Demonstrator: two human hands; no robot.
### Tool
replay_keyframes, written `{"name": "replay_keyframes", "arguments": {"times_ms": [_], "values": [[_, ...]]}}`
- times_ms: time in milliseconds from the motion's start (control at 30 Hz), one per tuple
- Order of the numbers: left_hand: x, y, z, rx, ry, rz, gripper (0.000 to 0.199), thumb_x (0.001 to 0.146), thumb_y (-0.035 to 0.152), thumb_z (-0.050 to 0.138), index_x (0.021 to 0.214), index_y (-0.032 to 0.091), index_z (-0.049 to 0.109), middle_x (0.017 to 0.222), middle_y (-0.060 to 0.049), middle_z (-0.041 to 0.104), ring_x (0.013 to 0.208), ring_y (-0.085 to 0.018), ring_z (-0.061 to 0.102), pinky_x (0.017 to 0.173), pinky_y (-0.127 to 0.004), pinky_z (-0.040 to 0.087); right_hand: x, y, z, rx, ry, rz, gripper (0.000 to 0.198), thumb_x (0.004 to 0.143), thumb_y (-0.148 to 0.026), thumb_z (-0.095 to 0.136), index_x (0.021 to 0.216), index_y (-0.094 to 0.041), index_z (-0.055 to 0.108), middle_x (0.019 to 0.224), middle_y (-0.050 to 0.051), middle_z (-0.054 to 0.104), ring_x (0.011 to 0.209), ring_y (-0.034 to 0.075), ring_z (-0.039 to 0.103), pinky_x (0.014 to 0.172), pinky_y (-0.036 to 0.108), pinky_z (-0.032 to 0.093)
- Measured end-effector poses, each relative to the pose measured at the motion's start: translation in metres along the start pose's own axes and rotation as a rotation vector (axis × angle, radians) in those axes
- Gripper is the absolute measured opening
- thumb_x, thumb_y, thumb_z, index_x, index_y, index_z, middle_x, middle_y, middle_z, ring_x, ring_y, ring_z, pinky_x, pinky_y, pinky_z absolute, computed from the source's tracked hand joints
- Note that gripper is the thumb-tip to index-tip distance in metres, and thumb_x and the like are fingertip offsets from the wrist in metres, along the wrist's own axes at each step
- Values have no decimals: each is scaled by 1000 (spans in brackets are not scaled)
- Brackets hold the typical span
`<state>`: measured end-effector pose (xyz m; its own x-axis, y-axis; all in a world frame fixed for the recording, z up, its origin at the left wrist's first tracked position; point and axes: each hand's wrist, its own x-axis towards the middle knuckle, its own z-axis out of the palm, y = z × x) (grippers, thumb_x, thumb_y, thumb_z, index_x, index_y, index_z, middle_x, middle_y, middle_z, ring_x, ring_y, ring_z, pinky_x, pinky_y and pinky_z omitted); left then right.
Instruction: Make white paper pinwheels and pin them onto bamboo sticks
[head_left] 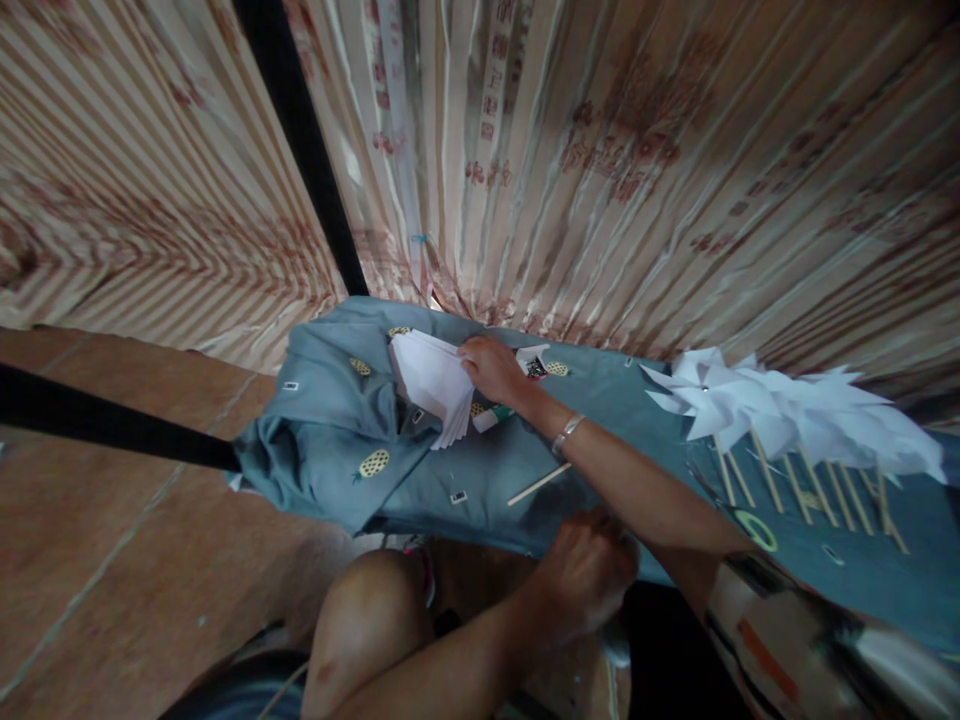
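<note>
My right hand [495, 370], with a bracelet on its wrist, reaches across the cloth. Its fingers pinch the right edge of a stack of white paper sheets [431, 375]. Low in front of my body, my left hand [589, 562] is closed; whatever may be in it is hidden. Under my right wrist lies a white tube with a green band [491, 418]. Just beyond that hand sits a small white item with a black-and-white code [534, 364]. A thin wooden stick [538, 484] rests between my two hands.
White paper pinwheels [795, 405] on wooden sticks lie in a row at the right. Scissors with green handles [754, 530] are beside them, partly behind my right arm. A blue-grey cloth [420, 490] covers the surface. Striped curtains [525, 200] hang behind; dark poles [307, 140] stand left.
</note>
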<state>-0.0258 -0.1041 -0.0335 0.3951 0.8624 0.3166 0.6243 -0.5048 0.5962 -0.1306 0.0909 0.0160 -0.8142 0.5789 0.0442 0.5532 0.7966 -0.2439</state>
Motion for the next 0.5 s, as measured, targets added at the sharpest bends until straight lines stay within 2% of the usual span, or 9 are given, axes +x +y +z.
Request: {"name": "replay_keyframes", "arguments": {"times_ms": [100,233,367,500], "values": [[0,3,1,-4,-26,-14,19,91,12,51,100,18,65,103,-12,68,100,-25,62,79,-36,51,-15,-5,0,-46,-58,-207,33,91,-6,48,120,-10,64,128,15,65,117,24,56,105,37,41],[-1,8,-6,16,-54,-16,14,90,14,52,90,19,65,86,-8,66,89,-23,61,70,-33,46,-28,-16,1,-288,-81,-535,29,97,-8,39,117,-7,61,123,20,62,116,29,54,95,42,47],[1,9,-11,38,-49,3,15,93,17,52,81,17,61,81,-6,63,80,-20,58,63,-33,39,-26,-27,1,-447,-117,-624,30,99,-7,34,112,-4,62,108,18,65,104,27,58,87,40,49],[3,9,-11,52,-50,10,18,94,17,51,78,16,60,79,-6,63,78,-20,57,61,-33,38,-22,-28,-5,-498,-189,-663,33,96,-2,32,108,-2,64,104,20,67,99,27,60,86,40,50]]}}
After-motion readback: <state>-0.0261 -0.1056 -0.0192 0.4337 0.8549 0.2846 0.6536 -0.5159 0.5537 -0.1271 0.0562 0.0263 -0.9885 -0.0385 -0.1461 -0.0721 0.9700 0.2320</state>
